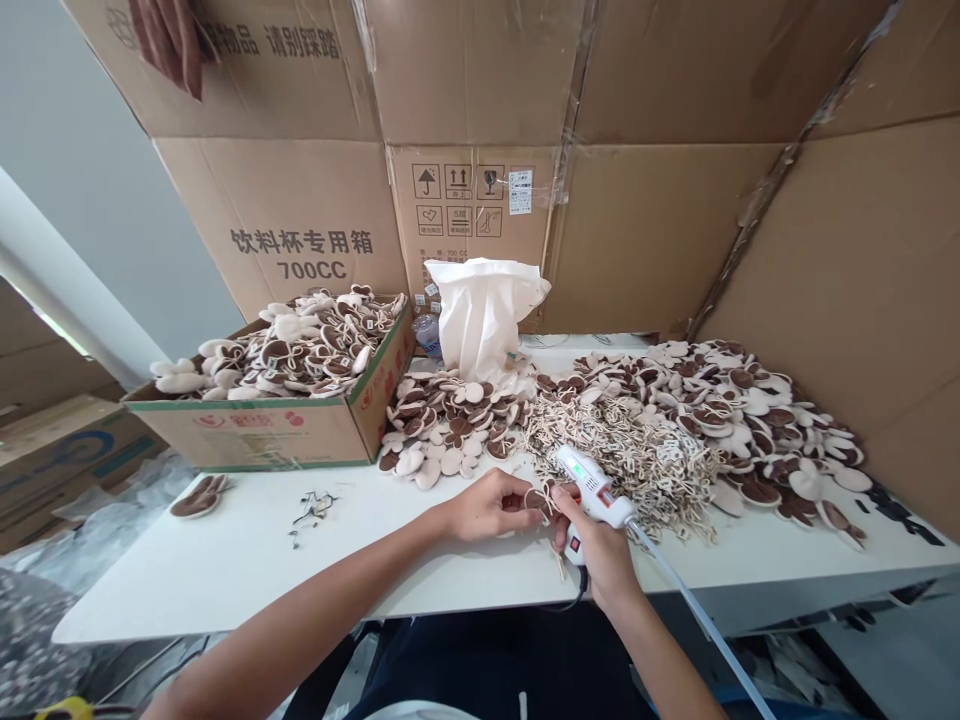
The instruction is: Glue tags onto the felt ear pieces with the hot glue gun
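Observation:
My right hand (604, 550) grips a white hot glue gun (596, 490), whose long glue stick (701, 610) sticks out of its back toward the lower right. Between the fingertips of my left hand (487, 507) is a small brown fabric piece (541, 497) with a pale cord loop on it. The fingertips of my right hand also reach close to this piece; whether they touch it is unclear. Just beyond both hands lies a heap of short beige cords (622, 450). My fingers partly cover the fabric piece.
A cardboard box (255, 435) full of brown-and-cream pieces stands at the left. Loose pieces form piles at the centre (450, 425) and right (757, 420). A white tissue pack (484, 310) stands behind. One finished-looking piece (200, 496) and scraps (313, 508) lie left on the white table (247, 570).

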Demonstrator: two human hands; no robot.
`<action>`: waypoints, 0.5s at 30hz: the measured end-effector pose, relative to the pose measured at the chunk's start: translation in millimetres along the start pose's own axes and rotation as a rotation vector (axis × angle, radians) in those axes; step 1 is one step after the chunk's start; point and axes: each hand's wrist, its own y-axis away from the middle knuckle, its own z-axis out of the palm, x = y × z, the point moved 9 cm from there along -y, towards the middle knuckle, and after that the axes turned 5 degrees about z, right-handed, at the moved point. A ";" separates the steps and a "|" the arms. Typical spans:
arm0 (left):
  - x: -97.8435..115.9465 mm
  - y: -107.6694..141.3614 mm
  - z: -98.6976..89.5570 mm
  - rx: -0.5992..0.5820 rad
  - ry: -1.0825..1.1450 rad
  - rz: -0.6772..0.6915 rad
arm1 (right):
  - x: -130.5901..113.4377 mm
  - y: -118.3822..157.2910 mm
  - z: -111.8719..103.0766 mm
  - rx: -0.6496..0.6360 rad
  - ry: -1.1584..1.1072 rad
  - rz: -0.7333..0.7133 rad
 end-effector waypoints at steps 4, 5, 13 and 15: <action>2.9 -0.3 1.7 -0.019 -0.028 0.011 | -0.4 0.7 0.2 -0.006 0.014 0.006; 4.1 -0.3 1.9 -0.022 -0.032 0.015 | -0.6 0.9 0.3 -0.006 0.014 0.005; 13.4 0.2 -1.0 -0.014 -0.077 0.019 | 0.3 0.7 2.7 -0.032 0.006 -0.011; 14.8 0.0 -0.6 -0.019 -0.092 0.018 | 1.0 0.4 3.5 -0.047 0.013 -0.014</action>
